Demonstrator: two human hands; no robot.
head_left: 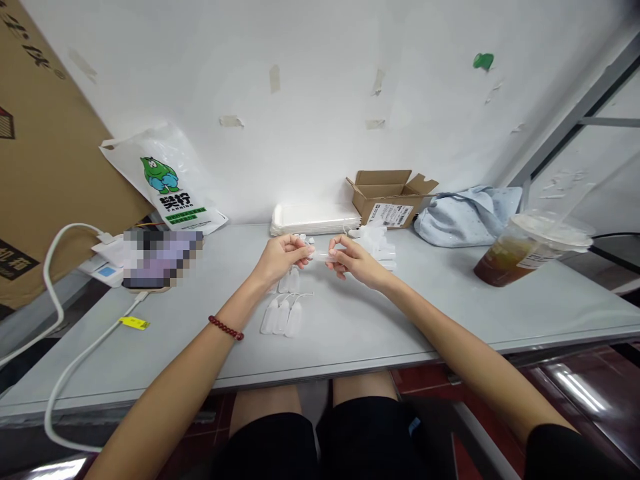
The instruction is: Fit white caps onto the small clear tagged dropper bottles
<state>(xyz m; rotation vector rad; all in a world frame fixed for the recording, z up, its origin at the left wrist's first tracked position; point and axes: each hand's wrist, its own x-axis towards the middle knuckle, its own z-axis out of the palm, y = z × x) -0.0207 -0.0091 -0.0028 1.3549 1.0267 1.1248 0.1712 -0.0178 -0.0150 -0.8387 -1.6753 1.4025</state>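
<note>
In front of me, above the table, my left hand (285, 257) and my right hand (354, 259) are close together with thumb and fingers pinched. Between their fingertips lies a small translucent plastic bottle (321, 255), held sideways with one end in each hand. Its exact shape is partly covered by the fingers. Small whitish pieces (304, 239) show just behind my left fingertips. Below my left hand, several small translucent bottles (283, 317) with thin loops lie in rows on the table. Beyond my right hand is a pile of similar clear plastic pieces (377, 243).
A stack of white trays (315, 219) and an open cardboard box (387, 193) stand by the wall. To the right are a blue cloth bag (467, 217) and a tilted-looking drink cup (520, 250). A phone (165, 260) with cables and a white plastic bag (167, 180) are left.
</note>
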